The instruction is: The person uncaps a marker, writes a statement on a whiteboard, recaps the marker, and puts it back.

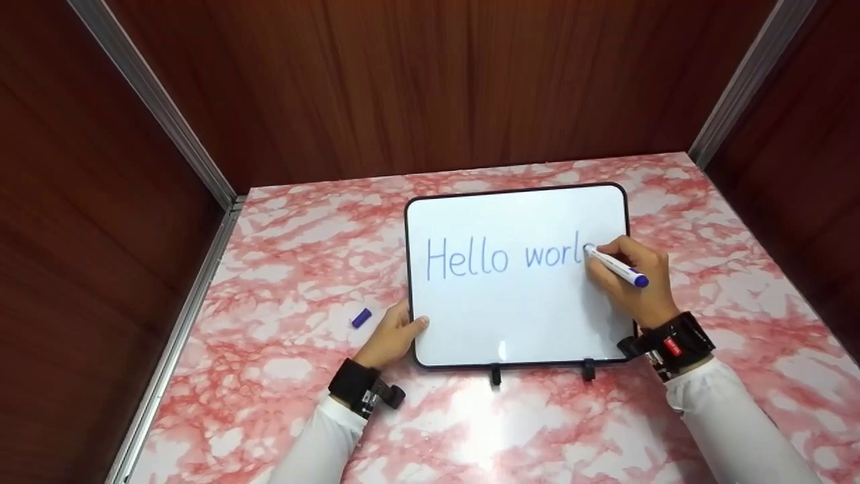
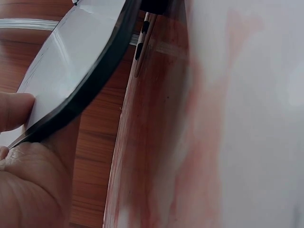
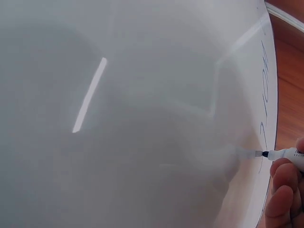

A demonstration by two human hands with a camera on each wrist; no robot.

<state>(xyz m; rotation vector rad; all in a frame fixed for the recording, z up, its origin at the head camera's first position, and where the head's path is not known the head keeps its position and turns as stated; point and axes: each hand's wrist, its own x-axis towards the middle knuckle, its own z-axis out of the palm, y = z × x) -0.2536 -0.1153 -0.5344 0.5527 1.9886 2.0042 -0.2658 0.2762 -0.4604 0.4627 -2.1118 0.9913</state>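
A whiteboard with a dark frame bears the words "Hello worl" in blue, followed by a partly formed letter at the pen. My right hand pinches a white marker with a blue end. In the right wrist view the dark tip of the marker meets the board's surface. At the board's lower left edge, my left hand grips the frame, thumb on the front face. The left wrist view shows the left hand around that edge, its other fingers mostly hidden behind the board.
A blue marker cap lies on the red-and-white marbled table, left of the board. Two black feet stick out under the board's lower edge. Dark wooden panels with metal edging stand behind and at both sides.
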